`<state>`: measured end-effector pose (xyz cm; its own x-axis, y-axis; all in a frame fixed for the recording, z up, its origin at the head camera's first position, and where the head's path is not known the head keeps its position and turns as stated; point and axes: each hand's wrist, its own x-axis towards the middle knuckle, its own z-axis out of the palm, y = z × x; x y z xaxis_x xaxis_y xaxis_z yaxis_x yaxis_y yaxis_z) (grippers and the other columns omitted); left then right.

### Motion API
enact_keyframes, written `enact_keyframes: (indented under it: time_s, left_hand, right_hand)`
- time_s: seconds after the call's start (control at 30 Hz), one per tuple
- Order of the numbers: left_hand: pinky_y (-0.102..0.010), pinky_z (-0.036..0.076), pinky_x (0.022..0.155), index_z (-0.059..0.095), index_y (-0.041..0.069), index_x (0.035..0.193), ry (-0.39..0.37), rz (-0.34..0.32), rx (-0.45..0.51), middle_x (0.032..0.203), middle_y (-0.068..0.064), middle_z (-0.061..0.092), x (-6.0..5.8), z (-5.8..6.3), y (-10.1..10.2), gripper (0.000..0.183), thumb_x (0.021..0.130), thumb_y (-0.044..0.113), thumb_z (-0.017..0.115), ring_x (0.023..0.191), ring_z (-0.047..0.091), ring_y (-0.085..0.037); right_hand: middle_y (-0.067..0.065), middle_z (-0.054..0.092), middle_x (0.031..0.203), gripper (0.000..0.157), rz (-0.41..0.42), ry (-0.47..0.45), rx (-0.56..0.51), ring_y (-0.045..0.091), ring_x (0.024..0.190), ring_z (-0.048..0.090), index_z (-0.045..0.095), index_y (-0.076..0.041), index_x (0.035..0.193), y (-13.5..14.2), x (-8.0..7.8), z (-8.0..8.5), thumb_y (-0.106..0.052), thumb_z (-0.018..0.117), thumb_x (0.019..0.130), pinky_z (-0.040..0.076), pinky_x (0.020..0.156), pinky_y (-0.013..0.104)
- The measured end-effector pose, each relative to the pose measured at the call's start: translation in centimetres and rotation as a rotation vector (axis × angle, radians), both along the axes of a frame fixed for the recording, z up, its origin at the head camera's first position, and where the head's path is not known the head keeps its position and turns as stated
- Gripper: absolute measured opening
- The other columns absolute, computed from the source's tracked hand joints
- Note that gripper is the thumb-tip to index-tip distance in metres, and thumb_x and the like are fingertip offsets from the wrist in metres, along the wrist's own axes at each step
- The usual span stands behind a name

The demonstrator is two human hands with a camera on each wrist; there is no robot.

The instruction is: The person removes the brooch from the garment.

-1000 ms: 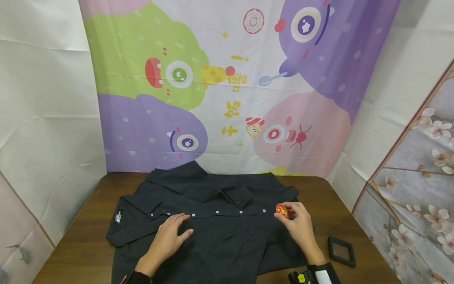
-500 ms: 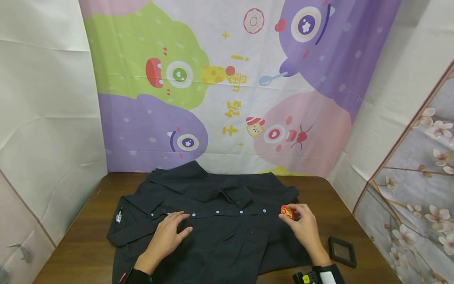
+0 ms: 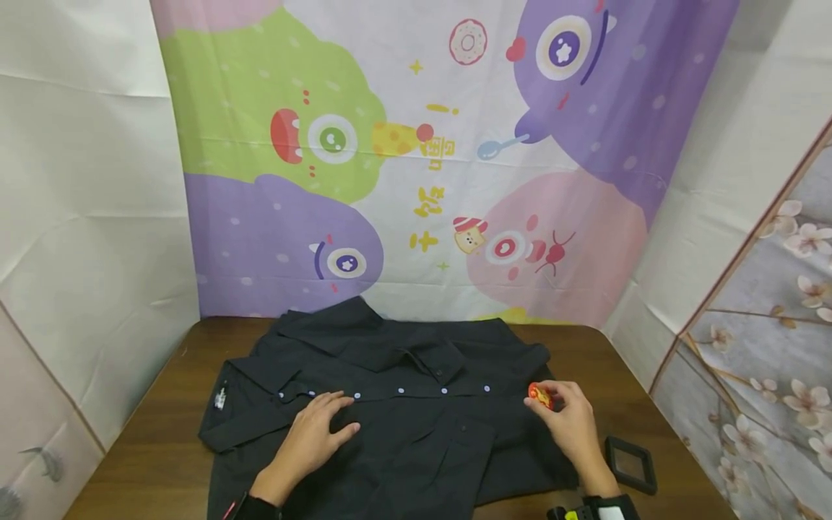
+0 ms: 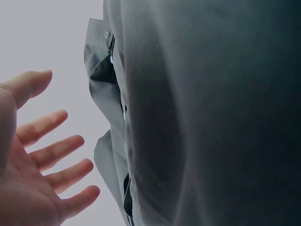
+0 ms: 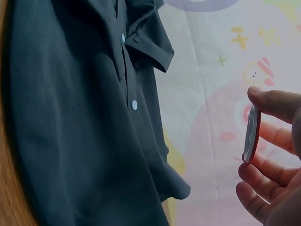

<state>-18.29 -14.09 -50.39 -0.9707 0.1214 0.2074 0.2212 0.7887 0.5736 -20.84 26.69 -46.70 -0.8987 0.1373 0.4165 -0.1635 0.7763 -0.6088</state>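
A black shirt (image 3: 390, 433) lies across the table, with a row of light buttons (image 3: 401, 391) running along its placket. My right hand (image 3: 575, 426) pinches a small round red-and-gold disc (image 3: 541, 396) by its edge, above the shirt's right side. Seen edge-on in the right wrist view, the disc (image 5: 252, 134) is thin, with a red rim and a greyish side. Over the left half of the shirt, near the buttons, my left hand (image 3: 312, 437) holds nothing. Its fingers (image 4: 56, 153) are spread and loose in the left wrist view; whether they touch the cloth I cannot tell.
A small black square frame (image 3: 630, 464) lies on the brown table (image 3: 149, 433), to the right of my right hand. Behind the table hangs a cartoon-printed cloth (image 3: 422, 282). White sheeting (image 3: 84, 180) stands at the left.
My right hand has moved to the right and slightly nearer with the disc, away from the row of buttons. My left hand and the shirt stay almost in place.
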Motion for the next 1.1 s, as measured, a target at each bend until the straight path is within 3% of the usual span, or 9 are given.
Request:
enact_keyframes:
  time_s: [0.4, 0.7, 1.1]
  left_hand:
    - [-0.064, 0.037, 0.103, 0.067, 0.011, 0.120, 0.038, 0.006, 0.038, 0.135, -0.014, 0.059, 0.5, -0.4, 0.1, 0.037, 0.087, 0.027, 0.073, 0.131, 0.049, -0.039]
    - [-0.063, 0.037, 0.103, 0.067, 0.010, 0.119, 0.038, 0.015, 0.010, 0.133, -0.014, 0.060, 0.6, -0.6, -0.1, 0.037, 0.087, 0.027, 0.073, 0.129, 0.050, -0.038]
    - [-0.064, 0.037, 0.103, 0.067, 0.009, 0.120, 0.033, 0.017, 0.008, 0.133, -0.015, 0.060, 0.2, -0.1, -0.4, 0.037, 0.088, 0.025, 0.072, 0.130, 0.049, -0.040]
  right_hand:
    - [0.013, 0.064, 0.100, 0.032, -0.003, 0.018, 0.060, 0.023, 0.085, 0.062, 0.073, -0.006, 0.099, 1.4, 0.8, 0.0, -0.020, 0.086, 0.074, 0.046, 0.068, 0.024]
    - [0.013, 0.064, 0.098, 0.031, -0.033, 0.021, 0.058, 0.024, 0.083, 0.062, 0.073, -0.005, 0.099, 2.2, 0.9, -0.1, -0.019, 0.086, 0.073, 0.046, 0.065, 0.022]
    - [0.015, 0.064, 0.098, 0.032, -0.061, 0.017, 0.072, 0.026, 0.084, 0.061, 0.072, -0.003, 0.099, 3.6, 1.1, 0.3, -0.019, 0.085, 0.074, 0.043, 0.063, 0.022]
